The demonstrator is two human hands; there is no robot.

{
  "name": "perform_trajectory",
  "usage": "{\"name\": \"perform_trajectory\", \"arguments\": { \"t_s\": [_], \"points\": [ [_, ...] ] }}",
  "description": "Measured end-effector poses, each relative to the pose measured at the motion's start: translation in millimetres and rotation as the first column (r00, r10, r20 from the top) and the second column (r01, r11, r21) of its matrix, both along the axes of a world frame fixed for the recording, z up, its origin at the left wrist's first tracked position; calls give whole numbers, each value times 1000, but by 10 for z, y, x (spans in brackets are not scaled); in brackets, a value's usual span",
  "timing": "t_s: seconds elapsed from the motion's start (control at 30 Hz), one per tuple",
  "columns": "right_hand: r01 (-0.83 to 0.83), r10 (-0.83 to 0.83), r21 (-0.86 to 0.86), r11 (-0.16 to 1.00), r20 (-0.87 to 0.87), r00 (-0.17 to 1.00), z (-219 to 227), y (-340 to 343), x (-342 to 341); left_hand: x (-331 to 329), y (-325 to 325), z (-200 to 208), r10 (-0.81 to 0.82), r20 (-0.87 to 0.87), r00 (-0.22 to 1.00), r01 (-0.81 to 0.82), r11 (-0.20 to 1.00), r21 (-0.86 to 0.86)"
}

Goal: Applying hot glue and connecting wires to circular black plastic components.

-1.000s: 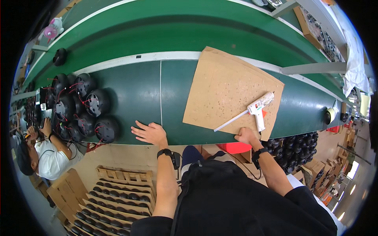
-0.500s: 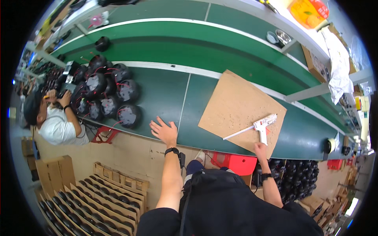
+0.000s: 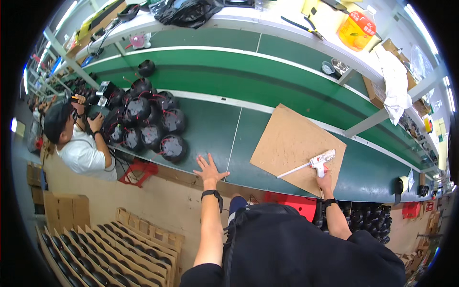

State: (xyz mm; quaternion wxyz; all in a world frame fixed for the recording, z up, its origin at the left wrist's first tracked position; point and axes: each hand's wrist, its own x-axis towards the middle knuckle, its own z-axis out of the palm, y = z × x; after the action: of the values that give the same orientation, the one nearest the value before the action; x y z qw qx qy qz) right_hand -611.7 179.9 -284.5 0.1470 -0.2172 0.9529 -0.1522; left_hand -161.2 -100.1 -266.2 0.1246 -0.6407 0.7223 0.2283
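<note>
My left hand [image 3: 209,171] lies at the near edge of the green workbench [image 3: 210,119], fingers spread and holding nothing. To its left sits a cluster of round black housings [image 3: 173,147] with grey inner faces and red wires. On the right, my right hand [image 3: 324,181] is closed around the handle of a white hot glue gun [image 3: 319,161]. A long white glue stick [image 3: 292,170] sticks out from the gun toward the left. The gun is over a brown cardboard sheet [image 3: 289,138] on the bench.
A co-worker [image 3: 79,143] handles a black part at the far left. Above the bench runs a shelf with pliers [image 3: 306,27], an orange drink bottle [image 3: 356,29] and a black bag [image 3: 187,12]. A tape roll [image 3: 402,183] stands far right; partitioned cartons [image 3: 110,253] sit lower left.
My right hand has moved from the end of the glue gun's handle to a grip around it. My left hand stays spread at the bench edge. The whole view has shifted.
</note>
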Motion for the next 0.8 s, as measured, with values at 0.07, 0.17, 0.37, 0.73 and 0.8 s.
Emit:
{"name": "perform_trajectory", "arguments": {
  "t_s": [0.07, 0.17, 0.37, 0.73, 0.8],
  "points": [
    [39, -40, 21, 999, 46, 998, -52, 33, -63, -44, -69, 36, 8, -10, 1000, -8, 1000, 1],
    [2, -3, 13, 1000, 64, 998, 48, -95, 17, -89, -141, 55, 45, -5, 999, -45, 999, -20],
    [8, -12, 131, 991, 24, 1000, 317, -387, 135, -51, -873, -14, -108, 146, 983, 75, 973, 217],
    [120, -116, 116, 986, -42, 992, 460, -690, 420, -326, -4083, 185, 260, -637, 726, -331, 944, 7],
    [110, -117, 121, 986, 50, 992, 368, -744, 456, -70, -4714, 132, 319, -715, 622, -526, 847, -80]
  ]
}}
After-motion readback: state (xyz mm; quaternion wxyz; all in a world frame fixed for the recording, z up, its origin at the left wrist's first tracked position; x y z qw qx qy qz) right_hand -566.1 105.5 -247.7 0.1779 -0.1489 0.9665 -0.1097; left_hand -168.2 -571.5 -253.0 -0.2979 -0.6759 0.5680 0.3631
